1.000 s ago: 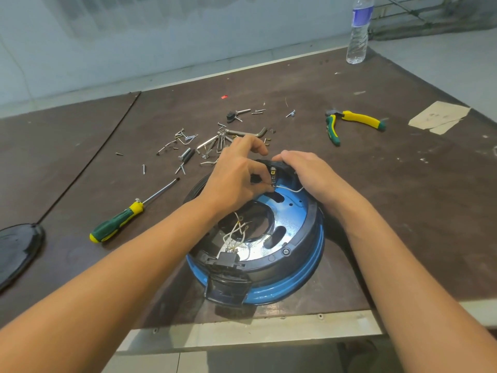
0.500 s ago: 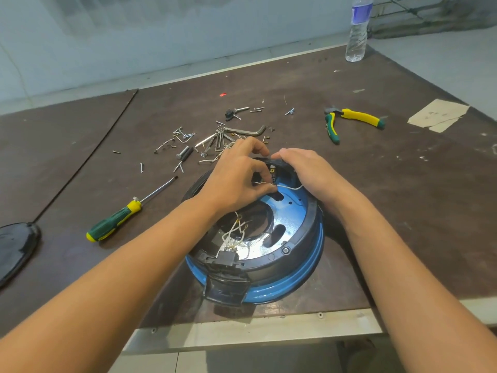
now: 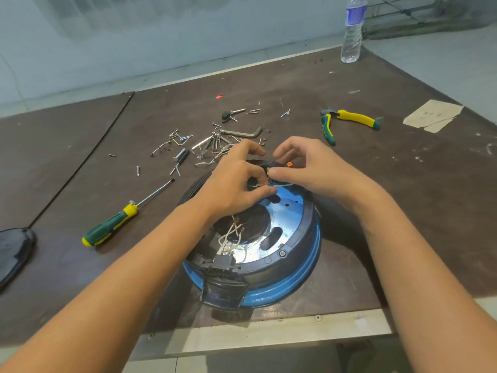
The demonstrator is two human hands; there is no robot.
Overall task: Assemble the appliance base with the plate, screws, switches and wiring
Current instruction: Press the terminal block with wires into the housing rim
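Observation:
The round blue and black appliance base (image 3: 295,270) lies upside down near the table's front edge, its blue metal plate (image 3: 285,227) showing inside. Loose white wires (image 3: 231,235) rise from the middle by a black connector block (image 3: 223,263). At the base's far rim, my left hand (image 3: 234,184) pinches a thin white wire (image 3: 259,186) between thumb and fingers. My right hand (image 3: 309,168) holds the small black switch part (image 3: 270,165) there, thumb tip against it; an orange bit (image 3: 289,164) shows under its fingers. Scattered screws and metal pins (image 3: 204,146) lie just behind.
A green and yellow screwdriver (image 3: 118,219) lies to the left. Yellow-green pliers (image 3: 347,122) sit at the right rear, with a hex key (image 3: 242,133) among the screws. A water bottle (image 3: 352,30) stands at the far corner. A black lid (image 3: 13,254) is at the left edge, paper scrap (image 3: 433,114) right.
My right hand has lifted its fingers off the rim and now curls above the switch part. My left hand still works the white wire at the same spot.

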